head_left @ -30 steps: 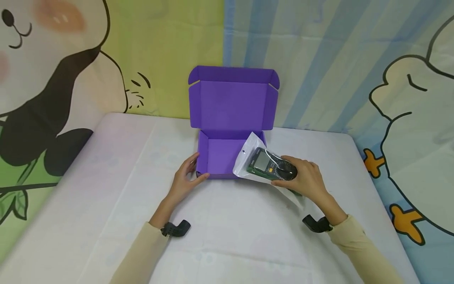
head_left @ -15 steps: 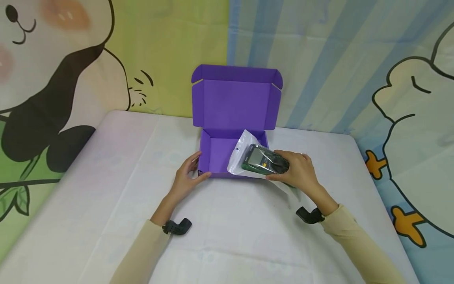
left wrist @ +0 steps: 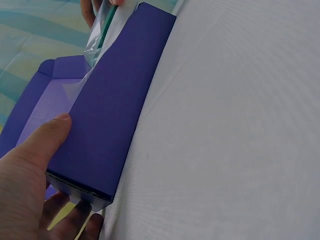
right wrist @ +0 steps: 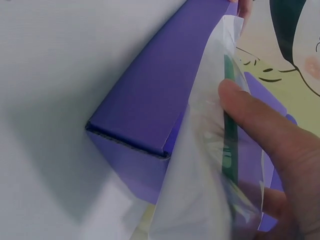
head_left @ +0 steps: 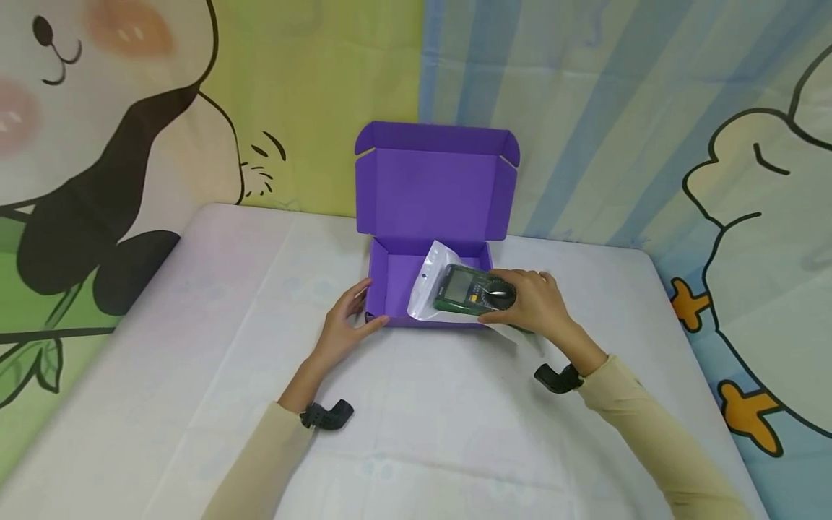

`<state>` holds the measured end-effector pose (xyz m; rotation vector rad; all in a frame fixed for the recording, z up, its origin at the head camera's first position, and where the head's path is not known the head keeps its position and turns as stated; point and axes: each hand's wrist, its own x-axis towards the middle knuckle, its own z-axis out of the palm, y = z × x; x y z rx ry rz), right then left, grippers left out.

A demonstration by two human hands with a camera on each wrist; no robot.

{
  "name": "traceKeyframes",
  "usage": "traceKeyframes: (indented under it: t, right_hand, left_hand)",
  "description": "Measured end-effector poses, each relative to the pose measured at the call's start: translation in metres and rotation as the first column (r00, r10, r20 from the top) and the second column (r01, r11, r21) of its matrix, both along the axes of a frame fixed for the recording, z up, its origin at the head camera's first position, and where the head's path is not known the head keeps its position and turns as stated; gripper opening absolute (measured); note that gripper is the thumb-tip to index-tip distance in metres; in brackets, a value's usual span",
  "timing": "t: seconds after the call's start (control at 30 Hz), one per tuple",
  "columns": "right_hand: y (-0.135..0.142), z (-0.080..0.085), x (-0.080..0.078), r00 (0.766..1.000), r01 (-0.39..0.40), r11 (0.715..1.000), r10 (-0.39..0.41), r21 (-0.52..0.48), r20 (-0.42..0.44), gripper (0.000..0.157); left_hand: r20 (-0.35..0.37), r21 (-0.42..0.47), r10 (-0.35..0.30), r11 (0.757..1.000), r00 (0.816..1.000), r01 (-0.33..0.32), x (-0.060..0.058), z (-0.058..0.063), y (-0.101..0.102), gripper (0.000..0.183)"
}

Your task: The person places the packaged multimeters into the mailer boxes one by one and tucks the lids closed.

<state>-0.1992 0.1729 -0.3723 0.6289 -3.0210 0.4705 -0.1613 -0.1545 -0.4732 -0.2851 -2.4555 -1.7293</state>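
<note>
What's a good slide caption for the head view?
Right grip holding a bagged multimeter over an open purple box, left grip on the box's near left corner.

I've 1 table [head_left: 416, 448] w/ 1 purple box [head_left: 396, 278] nr its back edge, plus 1 plastic bag [head_left: 425, 292] w/ 1 multimeter [head_left: 464, 287] in it. Hands = 2, both mine: 1 L hand [head_left: 339, 325], 1 R hand [head_left: 533, 303]. Sleeves = 2, i.e. L sleeve [head_left: 260, 462] + R sleeve [head_left: 656, 433]. Black wrist cams [head_left: 327, 415] = 2, 1 per arm. Cartoon figs = 2 tot.: 1 panda-like fig [head_left: 185, 159] past the table's back L corner, 1 white fig [head_left: 780, 289] past the R edge, latter w/ 2 orange feet [head_left: 752, 417].
</note>
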Motion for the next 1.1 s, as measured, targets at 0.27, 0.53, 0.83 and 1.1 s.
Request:
traceKeyframes:
  t: [0.27, 0.53, 0.83, 1.1]
  right_hand:
    - [-0.011, 0.001, -0.007, 0.999, -0.026, 1.0, 0.026, 0.008, 0.033, 0.089]
    - [-0.018, 0.003, -0.015, 0.997, -0.057, 0.998, 0.056, 0.016, 0.045, 0.088]
    - [-0.026, 0.002, -0.022, 0.992, -0.089, 0.996, 0.088, 0.0, 0.091, 0.089]
    - [-0.035, 0.0, -0.029, 0.991, -0.095, 0.995, 0.091, 0.034, 0.095, 0.087]
  left_hand:
    - [-0.005, -0.01, -0.01, 1.0, 1.0, 0.01, -0.005, -0.008, -0.002, 0.077]
    - [0.017, -0.022, -0.012, 1.0, 1.0, 0.012, -0.004, -0.007, -0.004, 0.077]
    - [0.017, -0.017, -0.004, 1.0, 1.0, 0.004, 0.003, 0.007, -0.002, 0.076]
    - [0.011, -0.012, -0.024, 1.0, 1.0, 0.024, 0.012, 0.028, 0.002, 0.074]
